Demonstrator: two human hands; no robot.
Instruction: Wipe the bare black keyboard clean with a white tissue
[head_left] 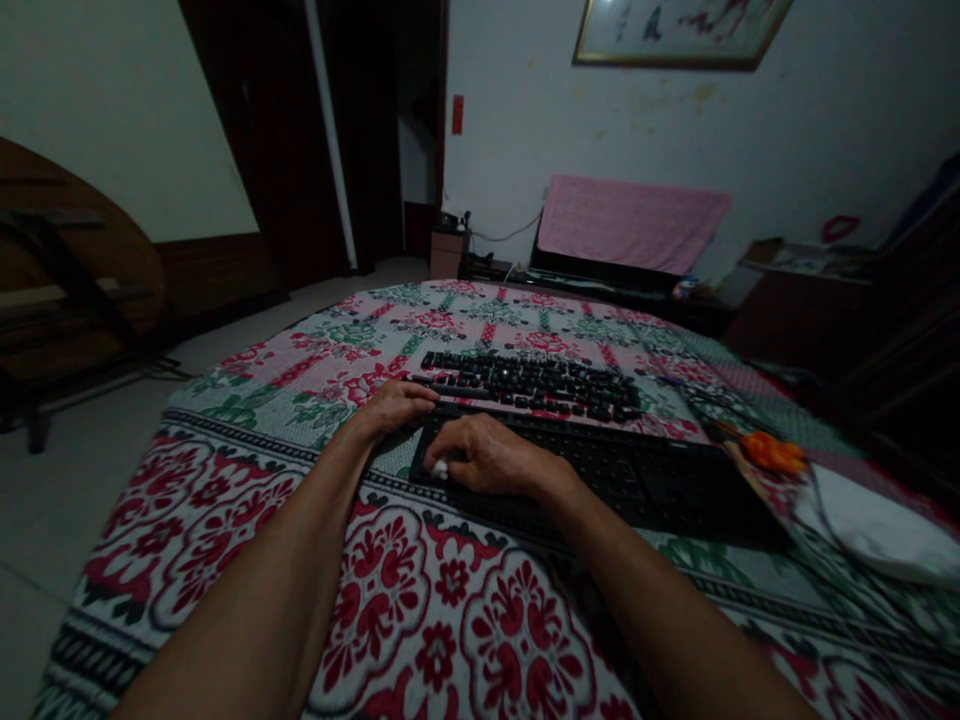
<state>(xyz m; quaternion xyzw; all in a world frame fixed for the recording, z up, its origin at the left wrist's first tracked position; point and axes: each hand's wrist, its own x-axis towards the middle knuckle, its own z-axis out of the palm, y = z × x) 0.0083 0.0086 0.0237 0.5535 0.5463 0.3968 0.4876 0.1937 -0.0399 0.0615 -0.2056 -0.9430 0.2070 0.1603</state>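
A black keyboard [660, 480] with its keycaps off lies across the patterned cloth [442, 600]. My left hand [397, 405] is at its far left corner, fingers closed together along the edge; the thumb is mostly hidden. Over the keyboard's left end, my right hand [487, 455] is curled, pinching a small white wad [439, 467] against the surface. Whether the wad is cotton or tissue cannot be made out. Just beyond the keyboard, many loose black keycaps [555, 385] are spread in rough rows, with long bar-shaped keys close to my left fingertips.
To the right lie an orange object [772, 452], a crumpled white sheet or bag [877, 525] and dark cables. A pink towel [630, 222] covers something by the far wall. A round wooden tabletop [75, 250] leans at the left. The room is dim.
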